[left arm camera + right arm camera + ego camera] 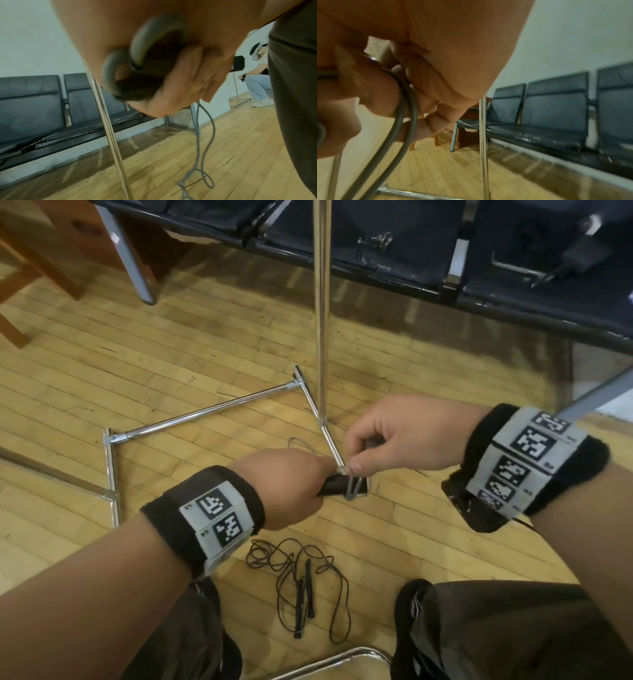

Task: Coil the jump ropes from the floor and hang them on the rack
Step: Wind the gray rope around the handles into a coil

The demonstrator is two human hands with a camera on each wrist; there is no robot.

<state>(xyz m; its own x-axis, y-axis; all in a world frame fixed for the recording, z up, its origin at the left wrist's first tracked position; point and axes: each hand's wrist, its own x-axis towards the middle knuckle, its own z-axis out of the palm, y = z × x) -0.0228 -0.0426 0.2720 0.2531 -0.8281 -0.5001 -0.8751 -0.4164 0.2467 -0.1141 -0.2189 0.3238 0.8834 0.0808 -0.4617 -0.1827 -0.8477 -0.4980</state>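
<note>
My left hand grips the black handles of a grey jump rope above the floor. In the left wrist view the grey cord loops round the handles in my left hand and hangs down to the floor. My right hand pinches the grey cord beside the handles; the right wrist view shows the cord running round my right hand's fingers. A second, dark brown jump rope lies loose on the floor between my knees. The chrome rack stands just behind my hands.
The rack's chrome base bars lie across the wooden floor at left. A row of black bench seats stands behind, a wooden table leg at far left. Another person crouches in the distance. A chrome tube lies near my feet.
</note>
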